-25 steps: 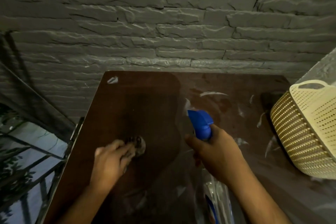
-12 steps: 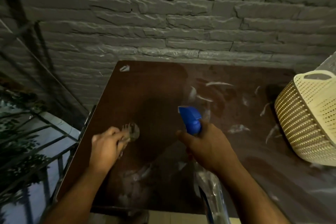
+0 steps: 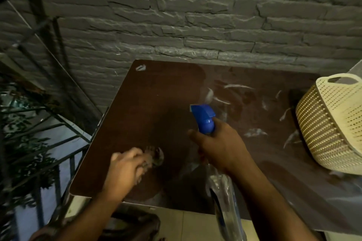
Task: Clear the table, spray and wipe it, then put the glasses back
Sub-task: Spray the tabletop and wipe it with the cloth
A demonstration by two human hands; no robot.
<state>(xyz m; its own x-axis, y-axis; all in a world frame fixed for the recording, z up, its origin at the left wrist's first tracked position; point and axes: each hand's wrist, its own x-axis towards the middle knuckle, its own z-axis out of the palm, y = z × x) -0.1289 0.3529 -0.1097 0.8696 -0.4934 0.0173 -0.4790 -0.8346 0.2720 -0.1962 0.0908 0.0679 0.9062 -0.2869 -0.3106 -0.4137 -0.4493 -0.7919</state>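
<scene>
Near table (image 3: 137, 115) front edge, left hand (image 3: 125, 168) fingers clutching cloth (image 3: 154, 155), right hand (image 3: 223, 148) gripping spray bottle (image 3: 203, 119) (basket (image 3: 331, 127) rightward)

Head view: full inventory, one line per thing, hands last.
table: 1, dark brown, centre, against the wall; pale streaks on its right half
basket: 1, cream, perforated, right edge of table
spray bottle: 1, blue head, clear body, in right hand, nozzle aimed at tabletop
cloth: 1, dark, blurred, under left hand on table
wall: 1, grey brick, behind table
railing: 1, dark metal, left of table
plant: 1, dark green, behind the railing
left hand: pressing the cloth
right hand: gripping the bottle
</scene>
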